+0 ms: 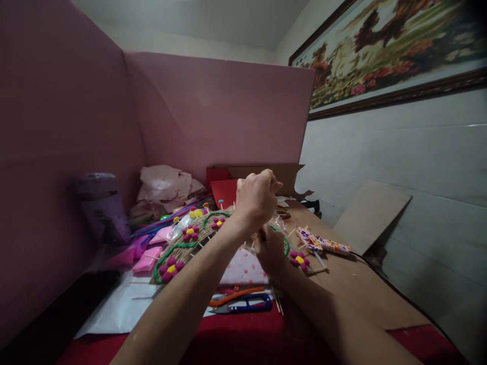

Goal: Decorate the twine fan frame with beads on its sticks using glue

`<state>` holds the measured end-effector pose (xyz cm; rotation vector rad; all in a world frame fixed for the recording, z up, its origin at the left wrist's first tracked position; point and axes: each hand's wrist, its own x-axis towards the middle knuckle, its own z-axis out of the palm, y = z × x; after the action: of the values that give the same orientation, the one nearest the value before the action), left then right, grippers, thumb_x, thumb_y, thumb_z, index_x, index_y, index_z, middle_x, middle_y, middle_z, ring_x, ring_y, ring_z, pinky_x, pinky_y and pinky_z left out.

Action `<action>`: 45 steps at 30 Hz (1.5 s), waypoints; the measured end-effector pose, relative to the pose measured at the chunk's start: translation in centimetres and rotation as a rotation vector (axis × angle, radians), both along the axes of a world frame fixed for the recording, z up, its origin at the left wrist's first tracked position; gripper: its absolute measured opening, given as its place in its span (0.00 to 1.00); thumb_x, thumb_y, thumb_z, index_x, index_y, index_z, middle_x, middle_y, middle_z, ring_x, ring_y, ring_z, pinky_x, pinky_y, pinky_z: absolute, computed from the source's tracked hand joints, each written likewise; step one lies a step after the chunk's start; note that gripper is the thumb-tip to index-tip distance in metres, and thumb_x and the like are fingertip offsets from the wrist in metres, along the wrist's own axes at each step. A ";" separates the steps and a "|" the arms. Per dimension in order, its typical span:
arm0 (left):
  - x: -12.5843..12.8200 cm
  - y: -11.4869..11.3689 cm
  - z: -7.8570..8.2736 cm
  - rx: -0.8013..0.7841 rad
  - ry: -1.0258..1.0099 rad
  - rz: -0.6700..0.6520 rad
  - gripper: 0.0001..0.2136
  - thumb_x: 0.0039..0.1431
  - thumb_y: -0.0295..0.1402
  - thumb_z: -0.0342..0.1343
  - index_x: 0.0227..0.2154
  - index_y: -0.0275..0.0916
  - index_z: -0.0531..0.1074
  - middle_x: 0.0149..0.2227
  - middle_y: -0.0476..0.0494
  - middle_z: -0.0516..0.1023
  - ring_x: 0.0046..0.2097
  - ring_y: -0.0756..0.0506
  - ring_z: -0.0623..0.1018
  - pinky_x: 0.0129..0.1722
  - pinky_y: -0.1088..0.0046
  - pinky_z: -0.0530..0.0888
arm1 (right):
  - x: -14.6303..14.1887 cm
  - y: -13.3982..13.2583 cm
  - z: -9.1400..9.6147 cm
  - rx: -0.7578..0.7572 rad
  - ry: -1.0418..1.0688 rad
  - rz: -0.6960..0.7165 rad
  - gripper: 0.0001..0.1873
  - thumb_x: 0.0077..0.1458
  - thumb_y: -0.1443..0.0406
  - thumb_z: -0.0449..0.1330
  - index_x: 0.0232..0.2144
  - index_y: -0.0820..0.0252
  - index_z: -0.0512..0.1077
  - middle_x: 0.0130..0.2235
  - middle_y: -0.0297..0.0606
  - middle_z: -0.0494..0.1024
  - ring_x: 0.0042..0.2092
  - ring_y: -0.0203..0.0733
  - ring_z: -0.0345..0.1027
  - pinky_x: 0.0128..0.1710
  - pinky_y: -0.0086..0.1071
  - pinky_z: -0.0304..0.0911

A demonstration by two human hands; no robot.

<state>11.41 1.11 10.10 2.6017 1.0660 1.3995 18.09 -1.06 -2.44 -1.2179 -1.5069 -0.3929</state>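
My left hand [256, 197] is raised in a fist above the middle of a craft piece. Just below it, my right hand [269, 247] is closed too, its fingers curled close to the piece. Whatever either hand grips is hidden by the fingers. Under them lies the twine-covered craft piece [182, 253], with thin wooden sticks poking out round its edge. Magenta clay flowers [171, 269] with yellow centres and a wavy green strip [178, 246] decorate it. A white cloth with pink dots [245, 267] shows at its near middle, between my forearms.
Blue thread snips [251, 303] and an orange-handled tool [238, 295] lie in front. A flower-patterned glue gun [323, 242] with a cord rests at right. A purple tumbler [102, 210], pink packets [147, 257] and a crumpled plastic bag [167, 185] stand left. Pink panels [216, 111] rise behind.
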 end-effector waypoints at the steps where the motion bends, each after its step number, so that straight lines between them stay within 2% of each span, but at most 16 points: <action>1: -0.1 0.1 0.0 -0.005 0.021 0.005 0.08 0.57 0.35 0.49 0.29 0.38 0.70 0.26 0.45 0.74 0.31 0.48 0.71 0.35 0.69 0.63 | 0.0 0.0 0.0 0.003 0.000 0.000 0.13 0.57 0.63 0.47 0.22 0.58 0.61 0.16 0.31 0.66 0.18 0.33 0.56 0.21 0.28 0.44; 6: -0.7 0.8 0.1 -0.093 0.101 0.047 0.07 0.56 0.35 0.50 0.28 0.38 0.70 0.27 0.45 0.75 0.31 0.47 0.71 0.35 0.68 0.63 | 0.0 0.0 0.0 -0.023 0.017 0.042 0.15 0.58 0.61 0.48 0.20 0.58 0.61 0.15 0.29 0.64 0.17 0.32 0.55 0.21 0.26 0.45; 11: -0.5 0.3 -0.1 -0.126 0.190 0.035 0.07 0.52 0.35 0.53 0.25 0.38 0.71 0.27 0.44 0.76 0.32 0.46 0.71 0.34 0.68 0.63 | 0.1 0.4 -0.3 -0.017 -0.004 0.000 0.10 0.55 0.63 0.49 0.24 0.59 0.64 0.17 0.32 0.69 0.18 0.34 0.59 0.21 0.27 0.46; 15: 0.0 0.1 -0.6 -0.129 0.277 0.012 0.04 0.51 0.30 0.51 0.26 0.39 0.71 0.29 0.44 0.76 0.34 0.45 0.72 0.34 0.69 0.62 | 0.3 0.8 -0.7 -0.020 -0.014 -0.057 0.08 0.52 0.65 0.48 0.25 0.59 0.65 0.18 0.34 0.71 0.18 0.36 0.61 0.20 0.28 0.46; 21: -0.3 0.5 -0.9 -0.114 0.308 0.024 0.08 0.49 0.23 0.47 0.29 0.40 0.69 0.29 0.46 0.75 0.34 0.45 0.72 0.34 0.69 0.62 | 0.3 0.7 -0.7 -0.053 0.006 -0.056 0.09 0.53 0.63 0.49 0.27 0.60 0.66 0.19 0.35 0.72 0.20 0.37 0.63 0.20 0.28 0.47; 29: -0.1 0.6 -1.1 -0.115 0.267 0.024 0.07 0.56 0.35 0.46 0.27 0.42 0.68 0.28 0.47 0.75 0.34 0.45 0.73 0.34 0.69 0.61 | 0.3 0.9 -0.8 -0.048 -0.026 -0.045 0.11 0.53 0.63 0.49 0.28 0.60 0.69 0.18 0.34 0.72 0.19 0.37 0.63 0.21 0.27 0.48; 34: -0.2 0.5 -0.9 -0.098 0.309 0.032 0.09 0.57 0.36 0.44 0.29 0.41 0.68 0.30 0.45 0.76 0.36 0.44 0.74 0.36 0.68 0.62 | 0.2 0.7 -0.6 -0.027 -0.037 -0.038 0.10 0.52 0.63 0.49 0.29 0.60 0.69 0.18 0.33 0.72 0.19 0.36 0.62 0.21 0.27 0.48; 39: -0.1 0.5 -0.9 -0.107 0.326 0.099 0.15 0.60 0.37 0.38 0.34 0.37 0.68 0.32 0.39 0.76 0.36 0.42 0.75 0.36 0.66 0.63 | 0.2 0.6 -0.7 -0.048 -0.031 -0.034 0.09 0.53 0.64 0.50 0.29 0.59 0.69 0.18 0.32 0.71 0.18 0.35 0.59 0.21 0.27 0.47; 45: 0.1 0.5 -0.7 -0.130 0.280 0.125 0.20 0.61 0.40 0.37 0.27 0.36 0.72 0.30 0.37 0.76 0.35 0.43 0.75 0.35 0.68 0.64 | 0.2 0.6 -0.6 -0.068 -0.015 -0.003 0.07 0.52 0.65 0.50 0.29 0.59 0.68 0.18 0.31 0.70 0.18 0.34 0.57 0.21 0.27 0.46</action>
<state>11.47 1.66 9.43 2.7316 1.3214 0.9611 18.27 -0.49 -3.08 -1.2733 -1.5415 -0.3559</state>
